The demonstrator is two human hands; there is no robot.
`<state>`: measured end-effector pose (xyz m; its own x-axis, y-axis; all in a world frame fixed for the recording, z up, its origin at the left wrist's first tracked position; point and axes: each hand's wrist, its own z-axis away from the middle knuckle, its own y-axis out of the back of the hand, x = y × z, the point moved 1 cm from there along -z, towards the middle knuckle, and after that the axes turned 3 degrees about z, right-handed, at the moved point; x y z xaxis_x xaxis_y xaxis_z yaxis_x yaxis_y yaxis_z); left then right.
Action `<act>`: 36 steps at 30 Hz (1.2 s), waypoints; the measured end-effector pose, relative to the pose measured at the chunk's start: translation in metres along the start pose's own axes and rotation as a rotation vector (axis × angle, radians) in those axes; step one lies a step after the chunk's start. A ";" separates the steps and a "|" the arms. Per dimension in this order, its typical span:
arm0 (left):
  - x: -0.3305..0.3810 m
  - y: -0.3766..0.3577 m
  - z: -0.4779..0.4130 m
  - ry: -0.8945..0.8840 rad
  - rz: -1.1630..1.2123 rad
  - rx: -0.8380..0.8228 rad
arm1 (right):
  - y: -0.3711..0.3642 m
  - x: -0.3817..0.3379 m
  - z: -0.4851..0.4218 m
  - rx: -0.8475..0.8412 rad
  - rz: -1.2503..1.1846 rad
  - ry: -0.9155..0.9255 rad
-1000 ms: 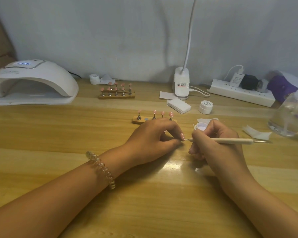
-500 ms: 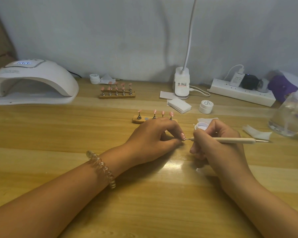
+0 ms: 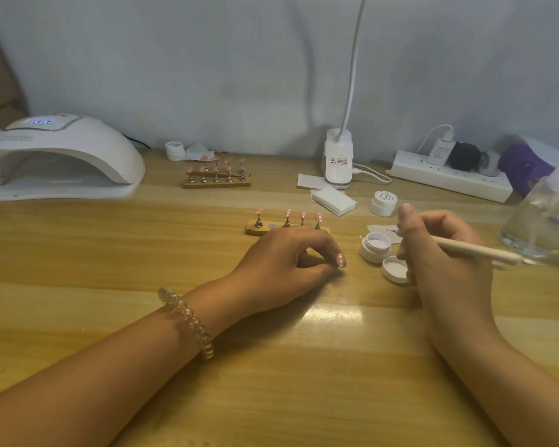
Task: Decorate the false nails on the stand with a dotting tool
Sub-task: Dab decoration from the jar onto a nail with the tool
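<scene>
Evidently well along: pinched a dotted pink false nail point(image 3: 341, 260) in the left hand point(image 3: 284, 266), just before the small wooden stand point(image 3: 253, 230); gripped a cream dotting tool point(image 3: 475, 251) in the right hand point(image 3: 442, 256), right of it. Showed dots on three mounted nails point(image 3: 303, 216); seemingly none on the leftmost point(image 3: 259, 211).

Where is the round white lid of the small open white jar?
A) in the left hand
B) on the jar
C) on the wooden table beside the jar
C: the round white lid lies inside up on the wooden table, beside the small open white jar, near the right hand.
</scene>
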<state>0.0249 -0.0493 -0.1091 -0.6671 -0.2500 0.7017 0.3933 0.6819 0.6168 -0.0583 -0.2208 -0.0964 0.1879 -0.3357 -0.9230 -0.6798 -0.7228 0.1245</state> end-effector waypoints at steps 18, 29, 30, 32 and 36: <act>-0.003 -0.001 -0.001 0.013 0.013 -0.002 | 0.000 0.016 -0.009 -0.117 0.264 0.041; -0.002 0.001 -0.001 0.024 0.000 -0.001 | 0.000 0.015 -0.009 -0.108 0.242 0.035; -0.002 0.001 0.000 0.024 0.001 0.000 | 0.001 0.014 -0.008 -0.086 0.216 0.036; -0.002 0.001 0.000 0.020 0.002 0.002 | 0.003 0.010 -0.007 -0.037 0.178 0.075; -0.001 0.001 0.000 0.008 -0.002 0.001 | 0.002 -0.001 0.002 -0.019 0.077 0.119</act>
<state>0.0265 -0.0485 -0.1092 -0.6625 -0.2570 0.7036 0.3911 0.6824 0.6175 -0.0608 -0.2207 -0.0963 0.2195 -0.4593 -0.8608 -0.6824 -0.7028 0.2010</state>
